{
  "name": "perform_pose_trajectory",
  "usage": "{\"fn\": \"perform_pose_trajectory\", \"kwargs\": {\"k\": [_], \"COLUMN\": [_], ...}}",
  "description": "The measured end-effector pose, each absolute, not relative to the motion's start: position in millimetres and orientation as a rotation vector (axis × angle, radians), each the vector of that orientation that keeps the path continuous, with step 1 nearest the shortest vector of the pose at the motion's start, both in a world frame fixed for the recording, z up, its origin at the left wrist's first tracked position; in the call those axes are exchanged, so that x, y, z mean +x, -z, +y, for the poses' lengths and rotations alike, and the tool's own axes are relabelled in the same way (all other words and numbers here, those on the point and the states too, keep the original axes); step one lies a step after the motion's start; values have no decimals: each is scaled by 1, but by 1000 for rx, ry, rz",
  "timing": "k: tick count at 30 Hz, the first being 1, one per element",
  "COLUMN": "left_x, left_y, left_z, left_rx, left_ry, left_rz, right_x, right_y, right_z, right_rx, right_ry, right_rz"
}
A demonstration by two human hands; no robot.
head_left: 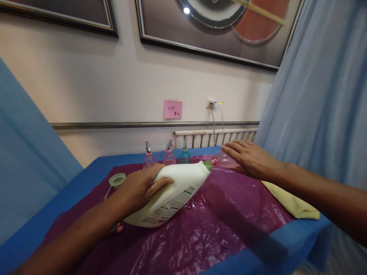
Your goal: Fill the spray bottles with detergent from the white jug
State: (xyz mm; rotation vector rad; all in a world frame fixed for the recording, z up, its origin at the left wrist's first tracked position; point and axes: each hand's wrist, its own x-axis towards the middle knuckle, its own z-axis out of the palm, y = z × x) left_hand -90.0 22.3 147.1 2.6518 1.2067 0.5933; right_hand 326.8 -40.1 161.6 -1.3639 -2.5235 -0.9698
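My left hand [149, 183] is closed round the handle of a white detergent jug [183, 179], which is tipped to the right with its label toward me. At the jug's uncapped mouth, a green spout [208, 164] meets the neck of a clear pink bottle [223, 159]. That bottle lies tilted nearly sideways, and my right hand [246, 157] grips its body, covering much of it. Whether liquid is flowing cannot be made out. Beside my left wrist sits a pale green cap [117, 179]. A grey and pink piece [117, 229] shows partly behind my left forearm.
Three spray bottles, two pink [148, 157] [169, 156] and one teal [184, 156], stand behind the jug. Dark red plastic sheeting [223, 206] covers the blue tablecloth [103, 162]. A folded yellow cloth [295, 200] lies at right. Blue curtains [321, 95] hang on both sides.
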Motion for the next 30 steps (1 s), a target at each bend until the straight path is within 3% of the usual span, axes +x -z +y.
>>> {"fn": "perform_pose_trajectory", "kwargs": {"k": [30], "left_x": [-88], "left_y": [-149], "left_z": [19], "left_rx": [2652], "left_ry": [-591], "left_rz": [1220], "right_x": [323], "right_y": [-166], "right_z": [-41], "right_rx": [-1362], "right_ry": [1026], "right_rz": [-2546]}}
